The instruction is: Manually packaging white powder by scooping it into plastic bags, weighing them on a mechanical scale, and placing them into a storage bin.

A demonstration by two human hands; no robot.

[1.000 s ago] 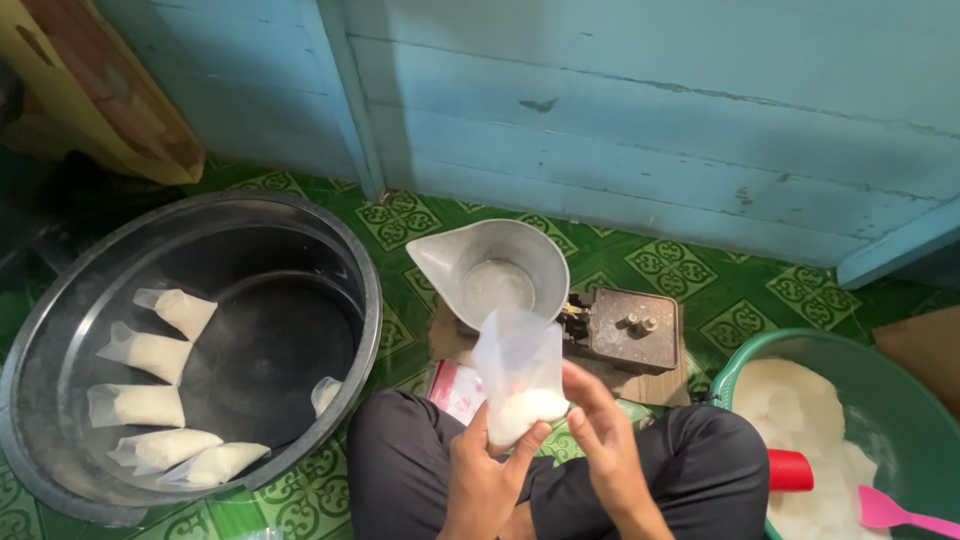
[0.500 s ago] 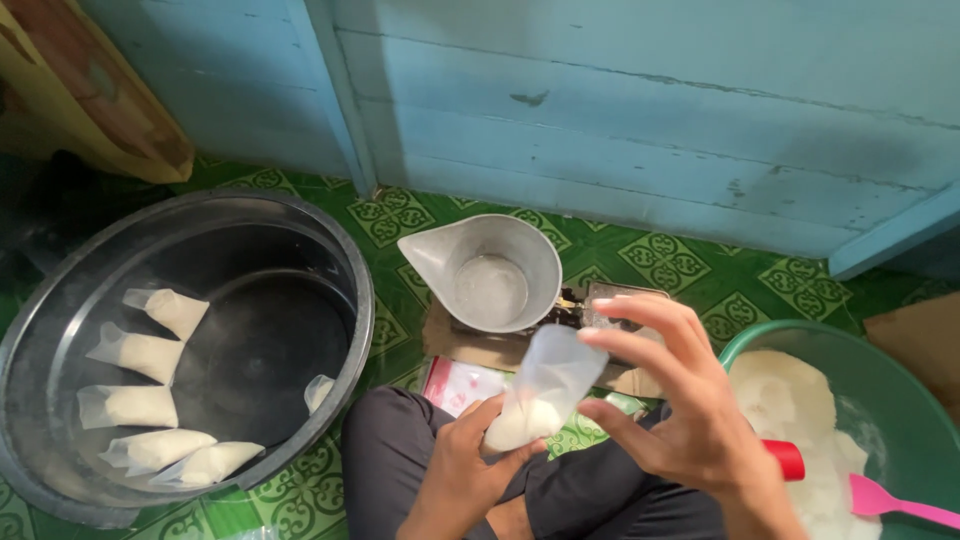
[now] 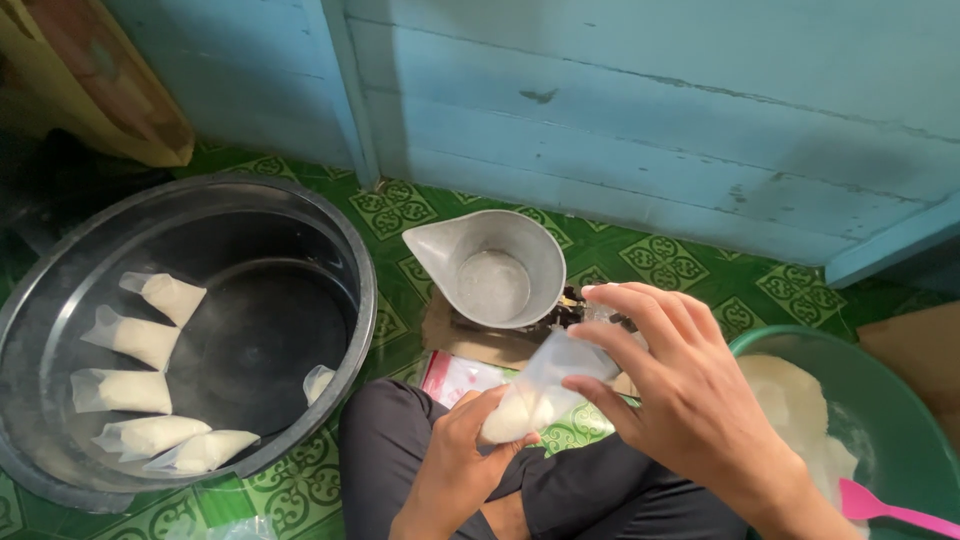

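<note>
Your left hand (image 3: 462, 462) is closed around the bottom of a small clear plastic bag (image 3: 540, 392), where the white powder has settled, and your right hand (image 3: 690, 400) pinches the bag's empty upper part between thumb and fingers. The bag hangs in the air over your lap, just in front of the metal scoop pan (image 3: 490, 268) that sits on the scale.

Judging by its look, this bag is light and limp — thin film with a soft, shifting load. It will sag wherever you don't support it, and the film is likely slick, so a loose pinch could slip. The filled lump at the bottom is the firm place to hold; the neck just above the powder is where a pinch would shut it. Squeezing the lump hard could push powder up toward the open mouth.

Left of the scoop pan stands a big dark basin (image 3: 350, 250) with filled bags (image 3: 120, 390) lying in it. Right of the pan, a green tub (image 3: 900, 390) holds more white powder, with a pink spatula (image 3: 890, 508) resting in it.
</note>
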